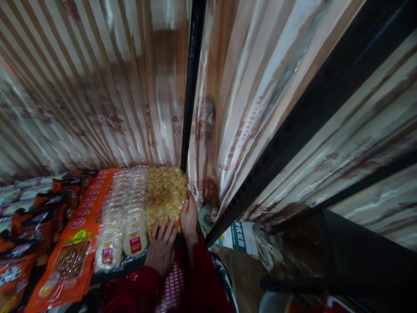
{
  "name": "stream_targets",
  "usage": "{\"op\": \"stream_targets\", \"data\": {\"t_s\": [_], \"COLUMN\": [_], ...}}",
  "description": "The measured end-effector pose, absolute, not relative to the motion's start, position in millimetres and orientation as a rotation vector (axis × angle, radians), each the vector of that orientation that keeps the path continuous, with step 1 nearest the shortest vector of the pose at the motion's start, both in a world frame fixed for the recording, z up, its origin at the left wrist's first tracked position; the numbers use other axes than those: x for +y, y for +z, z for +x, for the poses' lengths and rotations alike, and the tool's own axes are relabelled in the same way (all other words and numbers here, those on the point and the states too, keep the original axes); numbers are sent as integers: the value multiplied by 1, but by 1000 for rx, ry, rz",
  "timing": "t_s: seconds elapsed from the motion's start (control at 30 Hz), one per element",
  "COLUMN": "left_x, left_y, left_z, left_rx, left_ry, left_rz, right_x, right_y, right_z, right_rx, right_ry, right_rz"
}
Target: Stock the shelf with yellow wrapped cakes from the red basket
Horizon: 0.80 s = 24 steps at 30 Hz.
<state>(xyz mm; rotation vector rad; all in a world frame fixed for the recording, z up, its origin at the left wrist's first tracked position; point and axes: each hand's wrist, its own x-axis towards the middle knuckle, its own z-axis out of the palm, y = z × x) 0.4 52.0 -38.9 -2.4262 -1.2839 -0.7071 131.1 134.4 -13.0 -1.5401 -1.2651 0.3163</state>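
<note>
Yellow-wrapped small packets (pixel 165 189) lie in tight rows at the right end of a dark shelf. My left hand (pixel 163 245) rests on their near end with its fingers stretched out. Along their right side lies my right hand (pixel 189 215), its fingers extended and pressing against the edge; its fingertips show only in part. Left of the yellow packets stand two rows of round pale cakes in clear wrap (pixel 134 232), some with red labels. Neither hand is wrapped round anything.
Orange snack bags (pixel 73 261) overlap in a row further left, beside black-and-orange bags (pixel 41 234). A black metal post (pixel 192 87) rises behind the shelf, and a black slanting beam (pixel 276 152) crosses at right. Printed pleated plastic sheeting (pixel 107 87) hangs behind.
</note>
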Motion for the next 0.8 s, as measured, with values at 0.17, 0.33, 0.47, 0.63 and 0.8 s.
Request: {"op": "stream_targets", "data": {"t_s": [0.17,0.33,0.47,0.63,0.8], "left_x": [52,52,52,52,53], "left_y": [-42,-37,-31,-33,-36], "left_z": [0,1,2,2,1], "left_rx": [-1280,-1278,-1279,-1283,-1310], "left_ry": [-689,-681,-692,-692,-706], "left_rz": [-2420,-2402,-2404,-2403,-2415], "right_x": [136,135,131,132,150], "right_y": [-14,-13,-10,3,20], "right_z": [133,133,131,130,136], "right_rx": [-1313,-1351,-1330,-1326,-1329], "right_ry": [310,292,267,214,187], "right_rz": [-1572,-1586,-1633,-1637,-1731]}}
